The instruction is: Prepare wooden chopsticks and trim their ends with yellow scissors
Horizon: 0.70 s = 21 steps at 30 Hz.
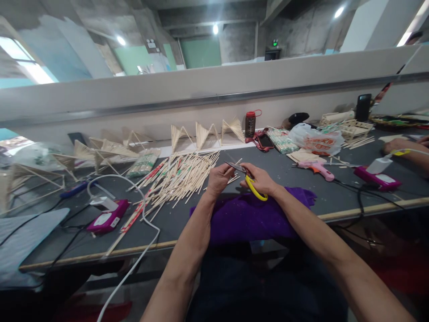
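Observation:
My right hand is closed on a pair of scissors with yellow handles. Their dark blades point left, towards my left hand. That hand is pinched shut, and a pale thin wooden stick shows at its fingertips beside the blades; its other end is hidden. Beneath both forearms a purple cloth hangs over the table's front edge. Just left of my left hand, a loose heap of thin wooden sticks lies on the grey table.
Fan-shaped stick models stand at the back, beside a red-capped bottle. Right of me lie a pink glue gun and a plastic bag. A magenta power box with cables sits left. Another person's hand is far right.

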Each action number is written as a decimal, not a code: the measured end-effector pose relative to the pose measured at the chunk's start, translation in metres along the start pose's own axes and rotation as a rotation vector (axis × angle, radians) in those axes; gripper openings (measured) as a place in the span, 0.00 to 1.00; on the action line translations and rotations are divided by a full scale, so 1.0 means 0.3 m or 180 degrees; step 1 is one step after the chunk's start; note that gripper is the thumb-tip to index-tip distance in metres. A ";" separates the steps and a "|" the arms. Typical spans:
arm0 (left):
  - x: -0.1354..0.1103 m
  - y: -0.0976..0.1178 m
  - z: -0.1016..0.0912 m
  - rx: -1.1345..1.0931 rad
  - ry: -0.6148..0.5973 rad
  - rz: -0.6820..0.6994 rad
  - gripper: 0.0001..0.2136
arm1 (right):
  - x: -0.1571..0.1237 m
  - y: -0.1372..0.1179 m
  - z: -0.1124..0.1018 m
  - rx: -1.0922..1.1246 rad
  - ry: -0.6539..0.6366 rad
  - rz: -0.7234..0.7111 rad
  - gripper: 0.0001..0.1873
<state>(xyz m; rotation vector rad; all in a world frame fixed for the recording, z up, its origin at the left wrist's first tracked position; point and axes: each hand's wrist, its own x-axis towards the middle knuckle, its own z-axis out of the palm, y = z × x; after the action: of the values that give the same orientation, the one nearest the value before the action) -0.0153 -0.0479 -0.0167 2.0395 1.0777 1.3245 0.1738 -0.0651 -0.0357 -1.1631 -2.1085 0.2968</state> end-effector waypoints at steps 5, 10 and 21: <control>-0.001 -0.005 0.000 0.0008 0.0022 0.0036 0.13 | -0.001 -0.007 0.003 -0.0073 -0.0031 0.0100 0.30; 0.000 -0.008 -0.004 0.0152 0.0042 -0.0004 0.12 | 0.001 -0.006 0.000 -0.0200 0.0038 0.0055 0.26; 0.012 -0.008 0.000 -0.0373 0.0210 -0.0323 0.06 | 0.007 -0.021 -0.013 -0.0323 -0.0029 0.0215 0.26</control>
<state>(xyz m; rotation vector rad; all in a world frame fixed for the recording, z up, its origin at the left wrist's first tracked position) -0.0151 -0.0436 -0.0164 1.8439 1.0906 1.3782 0.1716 -0.0675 -0.0288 -1.2960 -2.1163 0.2288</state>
